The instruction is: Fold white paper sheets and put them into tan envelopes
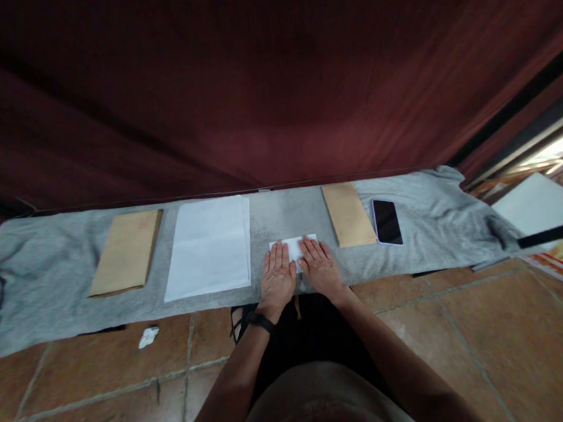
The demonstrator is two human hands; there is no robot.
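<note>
A small white piece of paper [294,248], perhaps folded, lies on the grey cloth in front of me. Both palms rest on it. My left hand [277,277] covers its left part, fingers stretched flat and pointing away from me. On the right part lies my right hand [321,271], also flat with its fingers out. A narrow strip of the paper shows between the hands and past the fingertips. Left of my hands sits a stack of larger white sheets [208,245], its edges slightly uneven.
Grey cloth [289,211] covers the long narrow surface. Brown envelopes [125,253] lie at the left, and another brown envelope [348,216] lies right of my hands beside a phone [387,222]. A dark red curtain [270,105] hangs behind. Crumpled white paper [148,336] is on the tiled floor.
</note>
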